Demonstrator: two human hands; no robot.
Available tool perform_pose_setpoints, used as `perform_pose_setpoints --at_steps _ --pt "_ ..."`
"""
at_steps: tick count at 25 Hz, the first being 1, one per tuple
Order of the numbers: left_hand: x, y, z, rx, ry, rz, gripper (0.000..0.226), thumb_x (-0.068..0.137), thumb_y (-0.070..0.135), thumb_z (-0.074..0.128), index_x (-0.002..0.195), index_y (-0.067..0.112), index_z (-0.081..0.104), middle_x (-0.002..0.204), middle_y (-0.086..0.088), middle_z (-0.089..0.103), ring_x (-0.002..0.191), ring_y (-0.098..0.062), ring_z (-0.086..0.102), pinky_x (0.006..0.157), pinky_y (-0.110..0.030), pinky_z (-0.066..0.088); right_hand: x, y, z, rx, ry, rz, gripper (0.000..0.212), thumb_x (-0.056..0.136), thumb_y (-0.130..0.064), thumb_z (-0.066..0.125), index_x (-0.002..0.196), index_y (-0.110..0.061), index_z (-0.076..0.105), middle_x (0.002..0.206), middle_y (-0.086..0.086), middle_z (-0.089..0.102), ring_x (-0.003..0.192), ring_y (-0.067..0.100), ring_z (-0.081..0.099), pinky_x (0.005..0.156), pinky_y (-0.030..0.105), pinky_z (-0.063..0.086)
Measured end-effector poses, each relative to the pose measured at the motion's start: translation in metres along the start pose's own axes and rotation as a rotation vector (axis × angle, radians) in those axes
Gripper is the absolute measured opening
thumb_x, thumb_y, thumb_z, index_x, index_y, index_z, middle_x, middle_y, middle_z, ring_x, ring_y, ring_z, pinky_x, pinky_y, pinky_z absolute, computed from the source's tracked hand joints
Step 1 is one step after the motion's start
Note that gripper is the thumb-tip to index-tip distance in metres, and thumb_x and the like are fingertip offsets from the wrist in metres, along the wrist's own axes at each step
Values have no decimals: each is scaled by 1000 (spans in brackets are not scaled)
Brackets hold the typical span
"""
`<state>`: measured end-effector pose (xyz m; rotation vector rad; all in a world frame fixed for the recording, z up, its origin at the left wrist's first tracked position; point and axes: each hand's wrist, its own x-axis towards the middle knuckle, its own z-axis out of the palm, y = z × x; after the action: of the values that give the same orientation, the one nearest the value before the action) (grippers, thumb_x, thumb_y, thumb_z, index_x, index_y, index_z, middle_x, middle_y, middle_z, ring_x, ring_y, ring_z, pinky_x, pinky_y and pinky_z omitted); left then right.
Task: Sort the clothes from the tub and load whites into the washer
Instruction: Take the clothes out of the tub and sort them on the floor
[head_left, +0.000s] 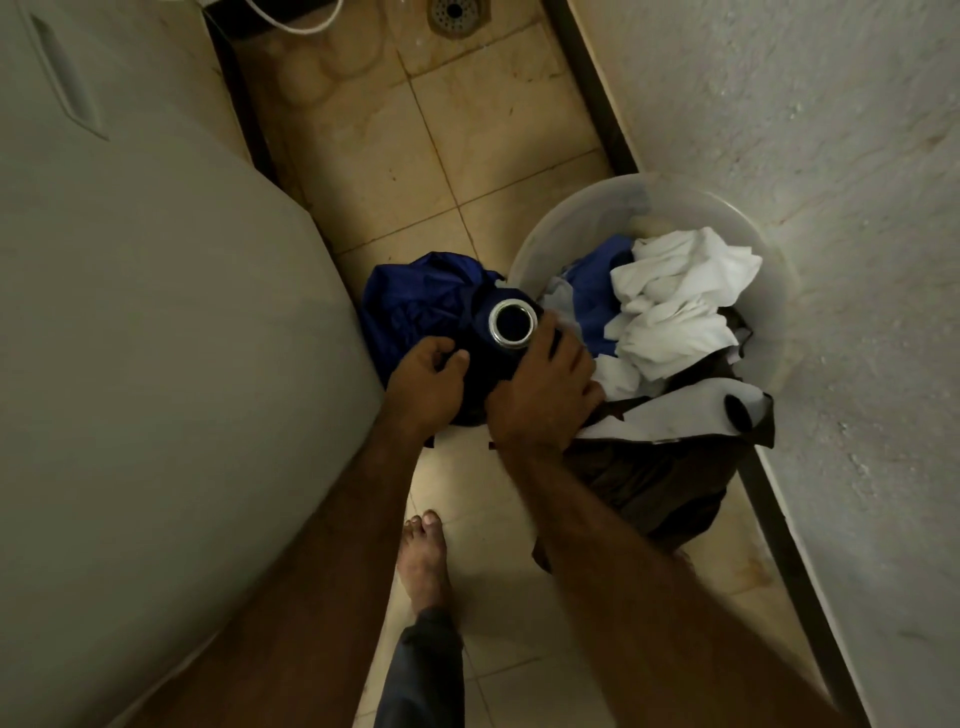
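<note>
A round white tub stands on the floor by the right wall, heaped with clothes. A crumpled white cloth lies on top, with a blue cloth beside it. A brown garment with a white lining hangs over the tub's near rim. Left of the tub, a blue garment lies on the floor. My left hand and my right hand both grip a dark navy garment between the tub and the washer. A round metal-rimmed opening shows on top of it.
The washer's pale body fills the left side, leaving a narrow strip of tiled floor. A floor drain and a white hose are at the far end. My bare foot stands below the hands. The rough wall closes off the right.
</note>
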<state>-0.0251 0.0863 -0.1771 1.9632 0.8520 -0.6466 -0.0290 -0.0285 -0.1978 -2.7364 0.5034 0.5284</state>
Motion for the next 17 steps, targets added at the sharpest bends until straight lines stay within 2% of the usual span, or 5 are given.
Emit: perform_pose_setpoints --at_steps 5,9,12,14,17 --pt "-4 -5 1 3 -97 -41 38 102 36 59 135 16 60 120 4 63 109 -18 62 90 -29 46 7 10 -5 -52 -52 -82 17 87 -30 65 97 -17 67 108 7 62 103 27 56 91 44 38" --pt "0 -10 -4 -168 -39 -214 39 101 51 56 116 17 67 119 -10 72 105 -30 69 88 -39 57 -4 -13 -10 71 61 -234 13 86 -26 68 92 -14 67 94 5 64 90 25 60 85 43 47" --pt "7 -6 -12 -631 -132 -387 63 96 68 49 123 15 67 113 -12 75 101 -27 71 85 -39 59 -18 -50 -9 261 14 -425 14 93 -23 59 89 -13 67 90 5 66 82 23 61 78 42 52" --pt "15 -8 -22 -888 -151 -386 58 102 59 46 129 10 64 113 -13 73 102 -23 69 86 -34 56 -25 -65 -5 401 -90 -474 11 90 -14 57 92 -10 68 92 7 66 82 24 62 76 42 54" --pt "33 -17 -29 -836 35 -423 49 99 46 60 131 9 64 125 -16 71 104 -27 71 75 -35 57 -31 -61 2 508 -259 -498 26 86 -8 57 110 -10 66 107 6 67 96 22 63 88 37 53"
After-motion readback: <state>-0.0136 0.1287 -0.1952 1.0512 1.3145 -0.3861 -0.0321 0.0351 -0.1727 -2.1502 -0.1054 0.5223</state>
